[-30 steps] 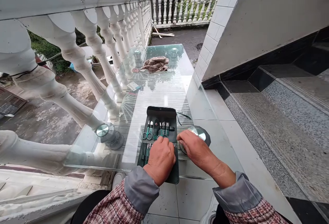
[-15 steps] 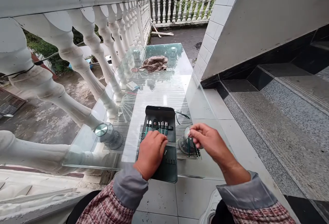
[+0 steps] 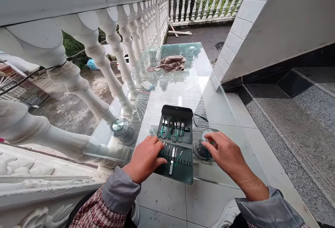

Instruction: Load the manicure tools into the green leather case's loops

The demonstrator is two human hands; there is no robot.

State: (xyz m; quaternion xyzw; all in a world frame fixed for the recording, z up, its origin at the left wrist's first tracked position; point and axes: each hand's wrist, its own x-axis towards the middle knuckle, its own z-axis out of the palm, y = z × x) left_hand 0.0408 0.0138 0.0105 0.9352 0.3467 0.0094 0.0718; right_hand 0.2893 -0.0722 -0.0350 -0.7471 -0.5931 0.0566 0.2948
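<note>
A dark green manicure case lies unfolded near the front edge of the glass table. Its upper half holds two pairs of scissors and nail clippers. Tweezers and several slim tools sit in the lower half. My left hand rests over that half's left side, thumb spread from the bent fingers. To the right of the case, my right hand is curled around thin green-handled tools, with thumb and forefinger slightly apart. The fingers partly hide these tools.
The glass table stands on thick glass legs. On it lie a brown cloth, a small card and what looks like glasses. A white balustrade runs along the left; stone steps rise on the right.
My left hand has shifted left off the case's middle, uncovering scissors, tweezers and slim tools. My right thumb and forefinger have parted slightly. The view has turned left.
</note>
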